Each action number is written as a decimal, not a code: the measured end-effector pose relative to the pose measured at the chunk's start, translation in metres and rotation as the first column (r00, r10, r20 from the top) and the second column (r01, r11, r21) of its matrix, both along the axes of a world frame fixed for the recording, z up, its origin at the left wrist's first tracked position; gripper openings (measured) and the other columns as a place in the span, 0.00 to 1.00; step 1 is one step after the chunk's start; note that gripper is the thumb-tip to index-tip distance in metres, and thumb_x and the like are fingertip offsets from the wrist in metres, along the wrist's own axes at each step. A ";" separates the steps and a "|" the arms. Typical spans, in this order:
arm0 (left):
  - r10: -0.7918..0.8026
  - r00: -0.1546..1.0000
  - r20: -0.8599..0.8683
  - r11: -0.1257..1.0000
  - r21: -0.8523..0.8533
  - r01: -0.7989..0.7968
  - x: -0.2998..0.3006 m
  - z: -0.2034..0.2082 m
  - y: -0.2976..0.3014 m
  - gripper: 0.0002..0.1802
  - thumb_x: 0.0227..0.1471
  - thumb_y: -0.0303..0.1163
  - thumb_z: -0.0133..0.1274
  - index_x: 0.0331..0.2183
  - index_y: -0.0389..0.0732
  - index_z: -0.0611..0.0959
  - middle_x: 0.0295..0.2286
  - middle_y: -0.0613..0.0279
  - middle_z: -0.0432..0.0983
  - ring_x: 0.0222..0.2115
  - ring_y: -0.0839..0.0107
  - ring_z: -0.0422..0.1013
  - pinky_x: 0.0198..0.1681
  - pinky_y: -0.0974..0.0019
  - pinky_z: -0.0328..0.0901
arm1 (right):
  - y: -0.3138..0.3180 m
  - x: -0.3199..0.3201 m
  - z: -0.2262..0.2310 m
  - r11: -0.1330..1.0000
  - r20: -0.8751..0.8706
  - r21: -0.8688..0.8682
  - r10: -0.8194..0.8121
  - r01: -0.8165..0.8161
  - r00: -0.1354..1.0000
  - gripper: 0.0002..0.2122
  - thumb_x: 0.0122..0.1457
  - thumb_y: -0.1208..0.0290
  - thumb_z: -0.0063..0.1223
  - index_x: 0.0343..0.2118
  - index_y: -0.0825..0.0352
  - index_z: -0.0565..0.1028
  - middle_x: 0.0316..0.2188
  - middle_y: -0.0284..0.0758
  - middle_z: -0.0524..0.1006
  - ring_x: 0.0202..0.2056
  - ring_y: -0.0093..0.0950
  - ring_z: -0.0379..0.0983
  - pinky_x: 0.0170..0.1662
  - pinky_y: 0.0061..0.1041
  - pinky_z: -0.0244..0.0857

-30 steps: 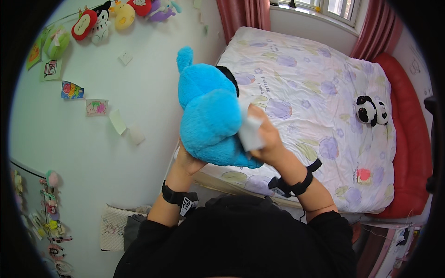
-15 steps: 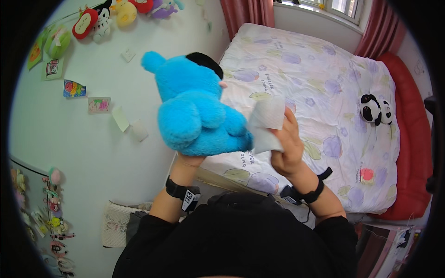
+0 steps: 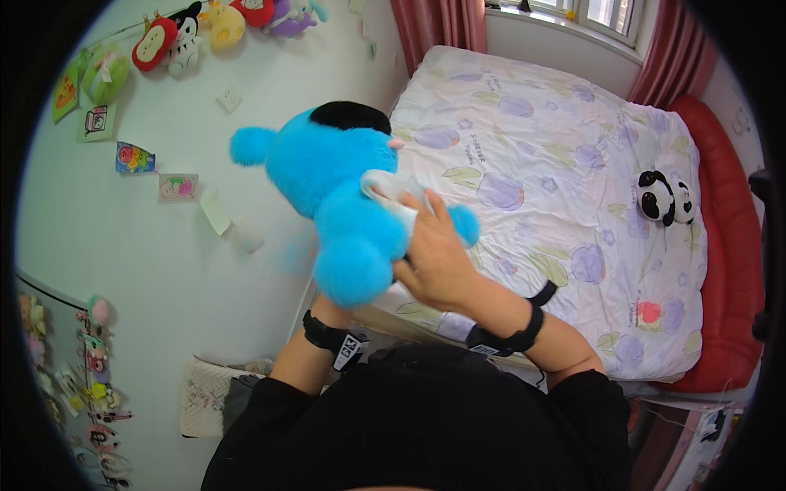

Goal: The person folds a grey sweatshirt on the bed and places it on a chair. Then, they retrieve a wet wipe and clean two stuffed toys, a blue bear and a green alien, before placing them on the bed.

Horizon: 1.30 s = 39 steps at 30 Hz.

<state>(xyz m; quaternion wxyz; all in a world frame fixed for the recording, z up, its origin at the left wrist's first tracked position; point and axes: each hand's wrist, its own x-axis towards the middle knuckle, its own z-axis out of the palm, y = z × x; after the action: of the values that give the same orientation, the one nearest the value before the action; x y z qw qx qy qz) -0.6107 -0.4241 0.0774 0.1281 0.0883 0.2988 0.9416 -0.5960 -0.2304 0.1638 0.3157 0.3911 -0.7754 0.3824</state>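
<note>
A bright blue plush toy (image 3: 352, 221) with a black patch on its head and a small pink nose is held up in front of me, tilted to the left. Its underside rests on my left hand (image 3: 334, 313); the plush hides those fingers, with only the wrist area showing. Against the toy's front, my right hand (image 3: 438, 255) presses a white tissue or wipe (image 3: 385, 184), its fingers bent over the cloth. Black straps with small devices circle both my wrists.
Beyond my hands stands a bed (image 3: 524, 147) with a floral sheet and red headboard (image 3: 729, 270). A panda plush (image 3: 655, 196) lies on it. Plush toys hang along the left wall (image 3: 155, 41). A folded quilted mat (image 3: 205, 393) is at lower left.
My right hand has moved left with the white wipe, from beside the toy onto its front. The toy has tipped, its head lower and turned left, its body shifted right.
</note>
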 end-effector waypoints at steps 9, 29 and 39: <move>-0.158 0.982 -0.101 0.971 -0.196 0.136 0.021 0.031 -0.009 0.42 0.45 0.56 0.47 0.54 0.38 0.56 0.48 0.49 0.61 0.46 0.58 0.64 0.47 0.58 0.64 | 0.006 -0.011 -0.013 0.959 -0.056 0.268 0.108 -0.090 0.993 0.19 0.47 0.73 0.47 0.44 0.70 0.66 0.48 0.40 0.67 0.52 0.33 0.60 0.56 0.42 0.44; 0.414 0.866 -0.281 0.764 -0.410 -0.499 -0.021 -0.019 -0.084 0.27 0.51 0.46 0.44 0.46 0.37 0.67 0.41 0.51 0.68 0.38 0.61 0.69 0.41 0.58 0.67 | 0.075 -0.013 -0.083 0.132 0.104 -0.942 0.989 0.310 -0.103 0.21 0.62 0.62 0.28 0.56 0.67 0.54 0.54 0.41 0.59 0.52 0.38 0.60 0.53 0.44 0.56; 0.374 0.921 -0.111 0.831 -0.400 -0.386 0.018 -0.010 -0.067 0.19 0.55 0.39 0.41 0.43 0.35 0.67 0.39 0.53 0.69 0.36 0.65 0.69 0.38 0.63 0.70 | 0.075 -0.008 -0.076 0.118 0.079 -0.922 0.990 0.370 -0.120 0.21 0.60 0.63 0.36 0.55 0.67 0.56 0.54 0.41 0.59 0.53 0.36 0.59 0.52 0.41 0.58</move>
<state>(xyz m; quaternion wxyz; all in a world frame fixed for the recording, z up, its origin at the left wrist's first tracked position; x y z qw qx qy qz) -0.5927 -0.4911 0.0673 -0.0500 0.0111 0.5047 0.8617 -0.6038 -0.1558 0.0878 -0.3110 0.0475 -0.1472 0.9378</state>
